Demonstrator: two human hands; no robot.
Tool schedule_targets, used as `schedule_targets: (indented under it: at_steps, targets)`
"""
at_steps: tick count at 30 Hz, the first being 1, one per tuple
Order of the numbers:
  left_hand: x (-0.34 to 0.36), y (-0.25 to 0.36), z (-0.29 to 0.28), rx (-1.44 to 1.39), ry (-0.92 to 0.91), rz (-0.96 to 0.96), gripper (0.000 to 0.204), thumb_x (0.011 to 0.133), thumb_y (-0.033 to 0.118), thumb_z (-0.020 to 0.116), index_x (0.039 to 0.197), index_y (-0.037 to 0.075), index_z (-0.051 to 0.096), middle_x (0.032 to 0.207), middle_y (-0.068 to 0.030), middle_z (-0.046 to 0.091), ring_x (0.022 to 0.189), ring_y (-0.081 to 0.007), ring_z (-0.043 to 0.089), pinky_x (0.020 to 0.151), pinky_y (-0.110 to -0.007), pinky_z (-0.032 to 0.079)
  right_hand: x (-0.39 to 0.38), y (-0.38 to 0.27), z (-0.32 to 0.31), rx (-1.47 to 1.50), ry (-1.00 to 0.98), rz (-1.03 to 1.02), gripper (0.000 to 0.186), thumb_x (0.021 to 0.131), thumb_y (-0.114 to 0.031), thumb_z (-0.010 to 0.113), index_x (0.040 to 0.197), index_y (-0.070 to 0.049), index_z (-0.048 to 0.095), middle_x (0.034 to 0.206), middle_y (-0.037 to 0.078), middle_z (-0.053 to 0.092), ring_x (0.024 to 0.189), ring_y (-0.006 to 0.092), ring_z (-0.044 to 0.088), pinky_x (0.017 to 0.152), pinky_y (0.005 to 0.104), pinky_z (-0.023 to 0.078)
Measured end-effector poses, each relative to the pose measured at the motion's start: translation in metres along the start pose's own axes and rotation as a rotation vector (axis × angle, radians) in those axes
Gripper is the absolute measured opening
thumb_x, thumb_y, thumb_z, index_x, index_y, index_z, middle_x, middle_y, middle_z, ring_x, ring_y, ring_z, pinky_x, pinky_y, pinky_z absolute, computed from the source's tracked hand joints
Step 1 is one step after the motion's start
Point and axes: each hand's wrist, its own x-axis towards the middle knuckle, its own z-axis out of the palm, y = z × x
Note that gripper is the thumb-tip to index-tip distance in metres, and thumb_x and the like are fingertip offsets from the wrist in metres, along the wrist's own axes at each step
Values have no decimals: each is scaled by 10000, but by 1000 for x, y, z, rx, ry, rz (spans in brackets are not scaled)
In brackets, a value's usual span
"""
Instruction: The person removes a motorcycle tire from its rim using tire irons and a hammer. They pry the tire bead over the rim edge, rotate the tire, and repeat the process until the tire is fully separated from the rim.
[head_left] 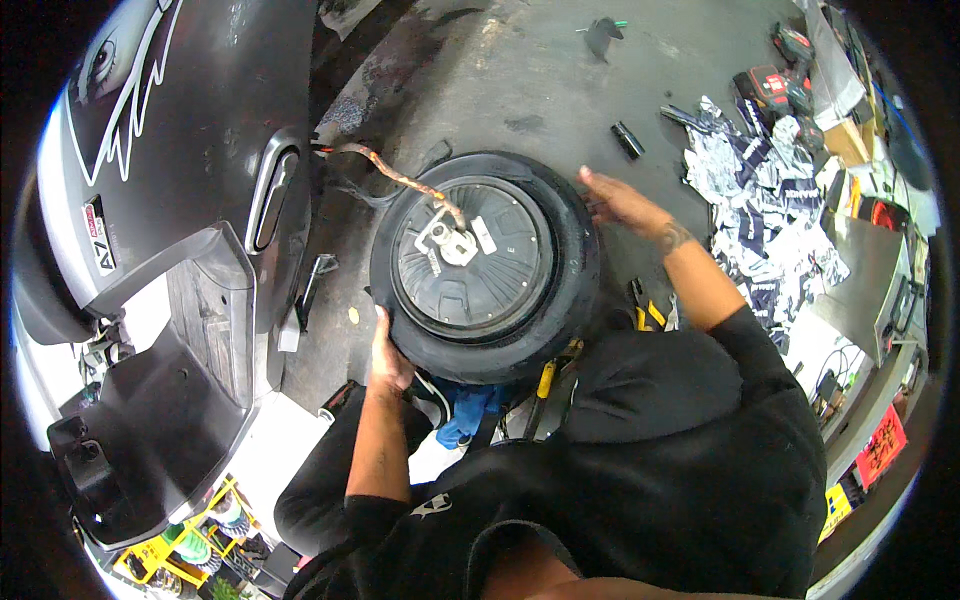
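Hub-motor wheel (480, 265) lies flat on the concrete floor (520, 80), axle side up, just in front of the knees. Left hand (388, 350) is at the wheel's near-left edge, fingers curled around the tyre (575, 290) sidewall, gripping it. Right hand (620, 205) is at the wheel's far-right edge, fingers spread open, flat near the tread; can't tell if it touches. Yellow-handled pliers (645, 312) lie just right of the wheel, a yellow-handled screwdriver (544, 380) under its near edge. Motor cable (400, 180) runs from the axle off the wheel's far-left side towards the grey scooter body (180, 170).

Judgement: to shift the wheel cleanly, grip opposite edges evenly, keep it level, leave slack in the cable, don't drag across the tools.
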Motion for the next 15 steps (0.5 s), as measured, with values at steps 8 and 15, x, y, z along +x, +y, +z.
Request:
schedule_targets:
  at_steps: [8, 15]
  targets:
    - [-17, 13, 26, 153, 113, 21, 962, 936, 671, 676, 1639, 99, 356, 1625, -186, 468, 1449, -402, 491, 1182, -640, 405, 0, 2, 42, 454, -269, 21, 712, 1025, -595, 614, 1471, -40, 605, 1452, 124, 661, 1289, 264, 649, 1128, 431, 491]
    - [-55, 44, 34, 213, -19, -214, 832, 980, 643, 599, 1580, 78, 480, 1585, -190, 535, 1428, -399, 521, 1212, -591, 368, -85, -13, 28, 386, -176, 46, 655, 1031, -587, 613, 1406, -52, 653, 1330, 102, 725, 1142, 231, 707, 1055, 381, 539]
